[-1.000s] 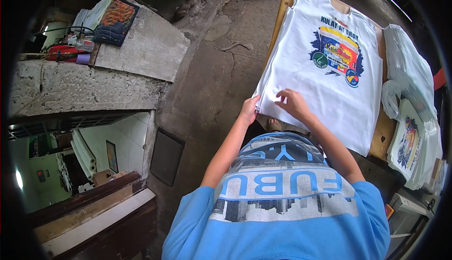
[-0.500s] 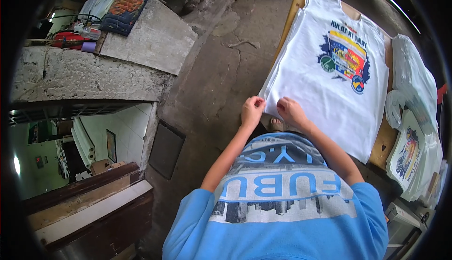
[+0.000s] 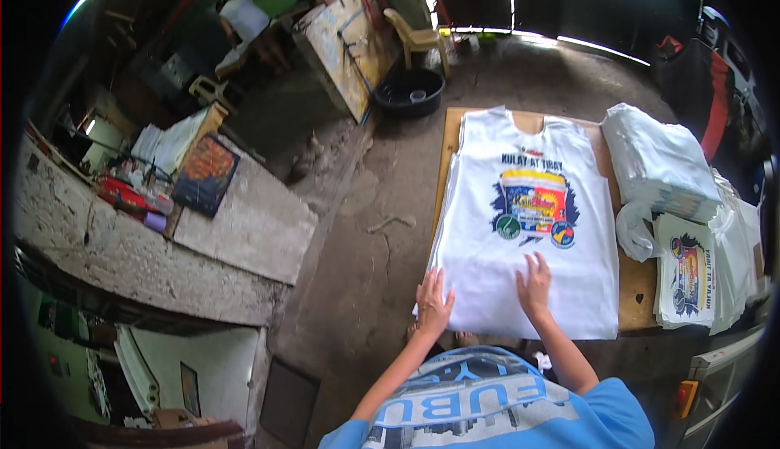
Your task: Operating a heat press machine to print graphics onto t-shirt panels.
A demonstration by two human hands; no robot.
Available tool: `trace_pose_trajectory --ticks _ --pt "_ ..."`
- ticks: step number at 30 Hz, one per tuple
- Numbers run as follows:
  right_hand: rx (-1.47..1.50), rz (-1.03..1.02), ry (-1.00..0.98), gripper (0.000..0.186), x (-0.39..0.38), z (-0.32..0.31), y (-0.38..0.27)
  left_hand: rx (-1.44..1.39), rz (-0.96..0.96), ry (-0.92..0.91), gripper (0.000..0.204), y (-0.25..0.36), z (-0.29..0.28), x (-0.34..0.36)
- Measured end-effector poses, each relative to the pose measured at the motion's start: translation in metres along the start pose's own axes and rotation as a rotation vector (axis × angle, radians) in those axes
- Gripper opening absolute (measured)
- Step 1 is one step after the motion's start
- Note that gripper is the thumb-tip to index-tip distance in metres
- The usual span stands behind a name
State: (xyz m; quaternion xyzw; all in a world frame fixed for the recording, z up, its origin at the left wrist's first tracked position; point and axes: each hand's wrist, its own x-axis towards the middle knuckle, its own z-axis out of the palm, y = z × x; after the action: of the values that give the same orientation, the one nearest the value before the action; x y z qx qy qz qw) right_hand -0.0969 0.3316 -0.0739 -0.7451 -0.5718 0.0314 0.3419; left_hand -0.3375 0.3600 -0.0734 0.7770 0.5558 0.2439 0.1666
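Observation:
In front of me lies a white sleeveless shirt piece (image 3: pixel 479 266) with a colourful paint-bucket print on its chest, spread flat. More white layers show under its left edge. Beneath it is a wooden tabletop (image 3: pixel 638 290). My left hand (image 3: pixel 435 304) rests at the cloth's near left edge, fingers stretched out. Below the print, my right hand (image 3: pixel 534 285) touches the fabric with its fingers apart. Neither hand grips anything that I can see.
Folded white cloth (image 3: pixel 662 152) is piled at the table's right, beside printed white pieces (image 3: pixel 686 278) and a crumpled plastic bag (image 3: pixel 635 231). Beyond the table stand a black basin (image 3: pixel 409 95) and a beige plastic chair (image 3: pixel 414 36). A person (image 3: pixel 244 22) bends over at the far left.
The view has tilted up, showing more of the room. My hands have left their pinch at the near left corner; the fingers have opened, and the right hand has moved right over the cloth.

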Motion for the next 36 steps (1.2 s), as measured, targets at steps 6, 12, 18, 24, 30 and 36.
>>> trace_pose_trajectory --ticks 6,12,18,24,30,36 --pt "-0.395 0.477 0.155 0.055 -0.043 -0.050 0.100 0.400 -0.056 -0.090 0.060 -0.010 0.031 0.001" --pt "-0.650 0.825 0.039 0.057 -0.073 -0.069 0.129 0.240 -0.026 -0.012 0.064 -0.028 0.039 0.001" --pt "-0.624 0.811 0.071 0.058 -0.074 -0.073 0.131 0.260 -0.005 -0.031 0.063 -0.024 0.036 0.003" --pt "-0.593 0.792 0.107 0.059 -0.072 -0.073 0.132 0.255 -0.009 -0.054 0.064 -0.021 0.035 0.004" --pt "-0.563 0.786 0.139 0.060 -0.072 -0.078 0.130 0.262 -0.010 -0.045 0.064 -0.020 0.037 0.003" --pt "-0.534 0.765 0.143 0.059 -0.072 -0.079 0.127 0.238 -0.039 -0.040 0.062 -0.023 0.037 -0.001"
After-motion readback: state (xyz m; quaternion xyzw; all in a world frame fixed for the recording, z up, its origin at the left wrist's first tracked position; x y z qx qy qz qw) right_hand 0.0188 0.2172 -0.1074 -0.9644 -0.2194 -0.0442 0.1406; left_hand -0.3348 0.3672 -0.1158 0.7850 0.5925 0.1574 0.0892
